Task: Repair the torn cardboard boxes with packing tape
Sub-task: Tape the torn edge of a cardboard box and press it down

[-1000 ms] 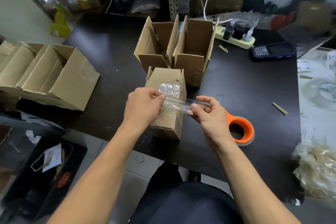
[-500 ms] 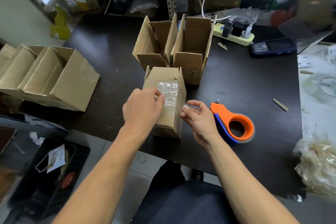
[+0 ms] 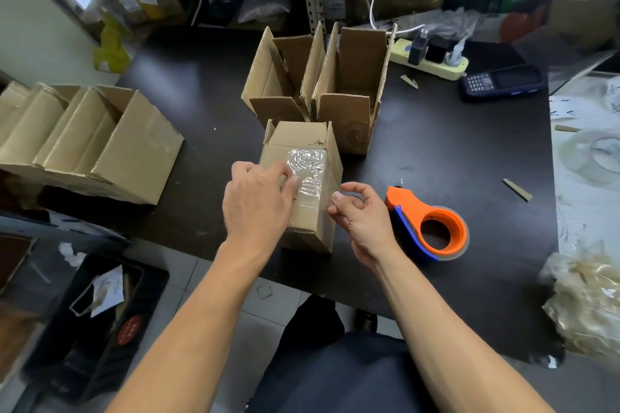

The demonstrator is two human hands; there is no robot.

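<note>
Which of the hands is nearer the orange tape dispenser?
The right hand hovers just beside the orange tape dispenser, not touching. The left hand rests on the small cardboard box, farther away.

Tape strip laid down, dispenser released

One second ago a clear strip of tape stretches from the small box across to the right hand, which pinches it, with the orange tape dispenser half hidden behind that hand; now no strip spans the gap, the tape lies crinkled on the box's top, and the dispenser rests alone on the table, just right of the hand. The right hand now hovers at the box's right edge, thumb and forefinger curled, holding nothing visible. The left hand has gone from pinching the tape end to pressing its fingers on the taped top.
</note>
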